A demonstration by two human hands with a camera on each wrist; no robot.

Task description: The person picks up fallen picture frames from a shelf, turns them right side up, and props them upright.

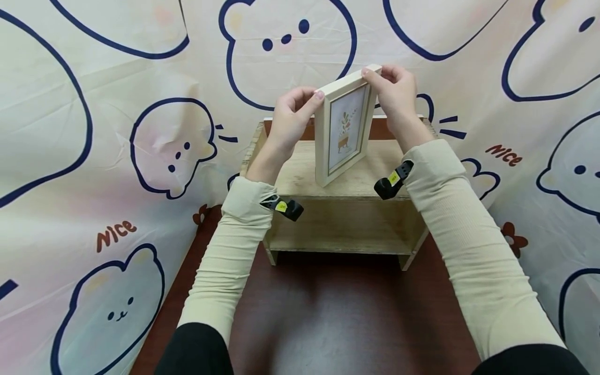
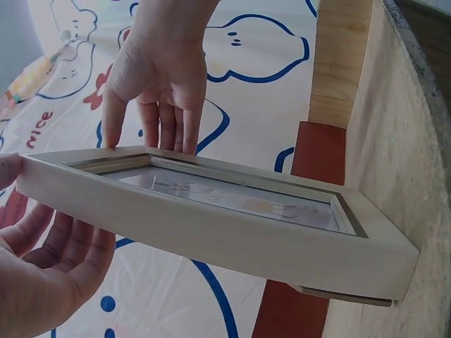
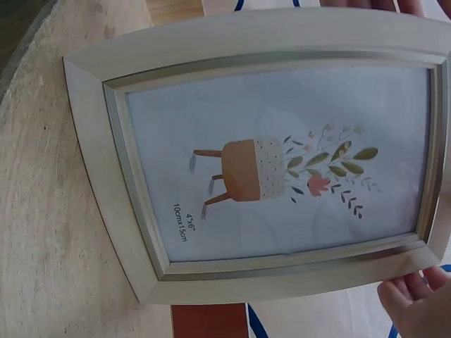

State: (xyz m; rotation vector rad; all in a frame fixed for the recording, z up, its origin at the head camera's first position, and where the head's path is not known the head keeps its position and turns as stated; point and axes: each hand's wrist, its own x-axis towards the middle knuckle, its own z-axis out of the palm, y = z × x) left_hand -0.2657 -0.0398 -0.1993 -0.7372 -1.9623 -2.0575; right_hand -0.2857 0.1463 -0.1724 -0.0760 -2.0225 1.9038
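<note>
A cream picture frame (image 1: pixel 322 135) with a potted-plant print (image 3: pixel 243 169) stands upright, turned at an angle, over the top board of a small wooden shelf (image 1: pixel 300 161). My left hand (image 1: pixel 291 115) pinches its upper left corner, thumb on the near edge and fingers behind. At the upper right corner my right hand (image 1: pixel 392 94) holds it the same way. In the left wrist view the frame's lower edge meets the wooden board, and a thin piece of its back stand (image 2: pixel 345 296) shows beneath. Both hands (image 2: pixel 42 274) appear there, fingers curved behind the frame.
The shelf has a lower board (image 1: pixel 337 226) and stands on a dark red-brown table (image 1: pixel 328 317). A cloth with cartoon bears (image 1: pixel 173 148) hangs behind and along both sides. Camera straps (image 1: pixel 394 179) circle both wrists.
</note>
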